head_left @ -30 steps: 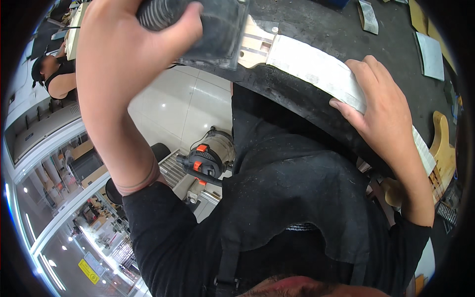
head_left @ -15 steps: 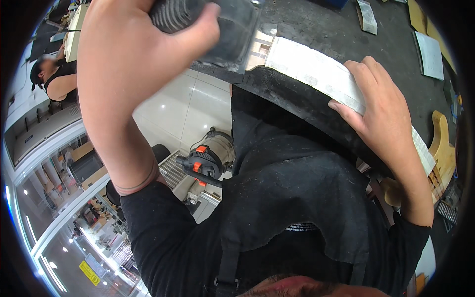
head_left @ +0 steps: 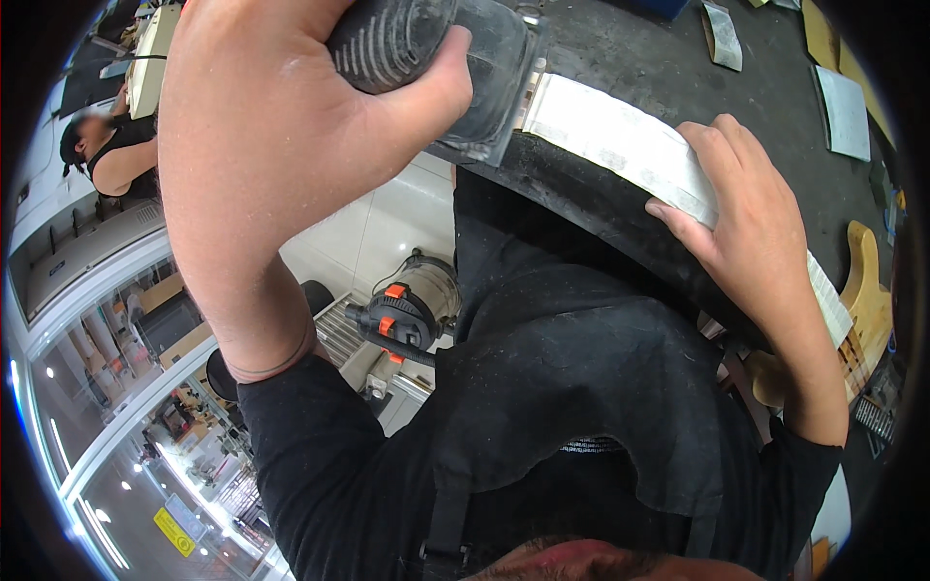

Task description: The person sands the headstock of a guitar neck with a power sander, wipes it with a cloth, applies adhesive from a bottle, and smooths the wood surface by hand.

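My left hand (head_left: pixel 262 116) grips a dark, dusty sander (head_left: pixel 489 87) by its ribbed grip; the tool lies over the pale wooden end (head_left: pixel 532 89) of a guitar neck, hiding most of it. The rest of the neck is covered in white paper (head_left: pixel 610 140). My right hand (head_left: pixel 736 223) is closed over this covered length, thumb along the near side. Beneath is the black padded edge (head_left: pixel 572 189) of the workbench (head_left: pixel 649 68), close against my apron.
A guitar body (head_left: pixel 867 290) is at the right, loose papers (head_left: pixel 843 111) on the bench's far part. An orange-and-black vacuum (head_left: pixel 407 315) stands on the floor at lower left. A co-worker (head_left: pixel 111 155) works at the far left beside glass partitions (head_left: pixel 136 329).
My left hand has moved steadily rightward with the sander, which now covers more of the neck's bare wooden end. My right hand has stayed in nearly the same place.
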The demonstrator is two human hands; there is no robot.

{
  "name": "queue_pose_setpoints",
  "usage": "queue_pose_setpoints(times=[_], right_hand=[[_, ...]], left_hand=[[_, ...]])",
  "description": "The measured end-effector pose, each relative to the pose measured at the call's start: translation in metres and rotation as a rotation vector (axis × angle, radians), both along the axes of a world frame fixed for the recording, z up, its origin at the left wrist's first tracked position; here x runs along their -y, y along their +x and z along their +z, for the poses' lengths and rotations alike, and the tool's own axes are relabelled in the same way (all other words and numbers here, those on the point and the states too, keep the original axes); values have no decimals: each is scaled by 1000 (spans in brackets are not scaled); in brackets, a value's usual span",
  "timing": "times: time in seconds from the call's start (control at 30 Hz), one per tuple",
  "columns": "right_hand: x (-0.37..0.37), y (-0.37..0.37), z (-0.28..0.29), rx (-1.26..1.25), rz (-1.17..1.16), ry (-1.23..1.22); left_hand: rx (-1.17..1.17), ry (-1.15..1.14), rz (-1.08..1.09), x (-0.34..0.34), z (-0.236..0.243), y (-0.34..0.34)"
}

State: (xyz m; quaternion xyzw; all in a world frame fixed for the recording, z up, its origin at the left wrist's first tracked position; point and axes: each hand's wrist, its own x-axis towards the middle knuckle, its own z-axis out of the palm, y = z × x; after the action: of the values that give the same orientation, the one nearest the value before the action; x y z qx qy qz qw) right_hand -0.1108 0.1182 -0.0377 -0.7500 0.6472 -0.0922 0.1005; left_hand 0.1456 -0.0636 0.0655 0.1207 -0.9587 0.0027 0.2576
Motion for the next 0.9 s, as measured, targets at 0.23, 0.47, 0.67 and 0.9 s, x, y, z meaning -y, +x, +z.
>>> queue_pose_setpoints(times=[0.23, 0.47, 0.67, 0.9], right_hand=[[0, 2, 1, -9, -3, -5], [0, 2, -1, 44, -9, -24], [1, 1, -1, 6, -6, -3], [1, 2, 0, 5, -10, -3]], left_hand=[[-95, 107, -52, 2, -7, 2], [-79, 114, -17, -4, -8, 7], [-74, 133, -23, -12, -1, 6], [-55, 88, 24, -4, -12, 12]])
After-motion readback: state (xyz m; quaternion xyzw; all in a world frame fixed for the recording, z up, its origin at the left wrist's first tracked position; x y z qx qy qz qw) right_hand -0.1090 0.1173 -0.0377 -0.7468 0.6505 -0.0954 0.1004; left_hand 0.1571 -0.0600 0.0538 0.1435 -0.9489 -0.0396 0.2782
